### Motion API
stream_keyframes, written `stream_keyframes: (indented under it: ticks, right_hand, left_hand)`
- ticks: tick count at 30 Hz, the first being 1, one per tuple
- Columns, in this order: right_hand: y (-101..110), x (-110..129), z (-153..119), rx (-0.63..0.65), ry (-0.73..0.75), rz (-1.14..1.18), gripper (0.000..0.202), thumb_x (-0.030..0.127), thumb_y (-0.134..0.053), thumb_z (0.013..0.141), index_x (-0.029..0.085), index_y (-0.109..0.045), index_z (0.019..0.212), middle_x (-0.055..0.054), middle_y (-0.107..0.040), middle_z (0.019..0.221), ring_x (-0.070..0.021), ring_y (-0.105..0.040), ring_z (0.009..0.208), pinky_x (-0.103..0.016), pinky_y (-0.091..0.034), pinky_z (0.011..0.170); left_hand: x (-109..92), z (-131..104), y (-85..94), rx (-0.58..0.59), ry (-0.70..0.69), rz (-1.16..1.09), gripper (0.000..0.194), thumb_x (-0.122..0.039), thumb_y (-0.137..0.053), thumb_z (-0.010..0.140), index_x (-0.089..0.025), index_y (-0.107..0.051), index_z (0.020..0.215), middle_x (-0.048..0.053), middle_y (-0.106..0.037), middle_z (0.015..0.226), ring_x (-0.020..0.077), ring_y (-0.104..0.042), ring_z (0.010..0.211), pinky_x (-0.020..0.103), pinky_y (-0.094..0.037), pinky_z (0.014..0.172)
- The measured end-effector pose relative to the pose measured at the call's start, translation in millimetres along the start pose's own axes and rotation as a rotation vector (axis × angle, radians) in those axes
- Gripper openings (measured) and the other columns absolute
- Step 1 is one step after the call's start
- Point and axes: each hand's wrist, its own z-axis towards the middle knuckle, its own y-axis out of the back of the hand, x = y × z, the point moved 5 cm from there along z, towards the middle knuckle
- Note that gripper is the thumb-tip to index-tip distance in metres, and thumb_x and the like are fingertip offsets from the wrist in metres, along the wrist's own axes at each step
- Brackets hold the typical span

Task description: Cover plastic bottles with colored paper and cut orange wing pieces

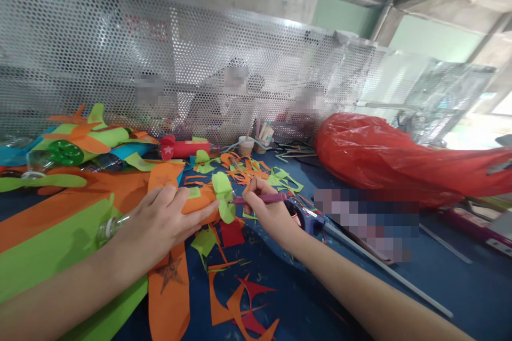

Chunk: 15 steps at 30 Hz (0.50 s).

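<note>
My left hand is wrapped over a plastic bottle in an orange cover, keeping it on its side. A light green propeller is fixed at the bottle's far end. Long orange wings with a dark star drawn on them extend from the bottle, one towards me and one away. Behind my left wrist, a clear bottle neck shows. Pinched in my right hand is a purple pen, its tip at the propeller's centre; exact contact is too small to tell.
Orange, green and red scraps litter the blue table. A blue tape dispenser sits right of my right hand, near a white stick. Covered bottles lie back left. A red plastic bag and perforated metal screen stand behind.
</note>
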Motion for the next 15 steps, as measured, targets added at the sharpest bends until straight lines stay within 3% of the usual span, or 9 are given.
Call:
stream_keyframes:
  ticks: [15]
  right_hand:
    - [0.9,-0.6,2.8,-0.007,-0.002,-0.009,0.015,0.030,-0.054,0.074,0.025,-0.043,0.064,0.006,-0.053,0.051,-0.0141,-0.049,0.053,-0.027,-0.038,0.054]
  left_hand:
    - [-0.2,-0.9,0.2,0.008,0.018,-0.020,0.058,-0.028,-0.061,0.095,-0.052,-0.046,0.146,0.004,-0.055,0.088,0.0261,-0.050,0.086,0.039,-0.043,0.077]
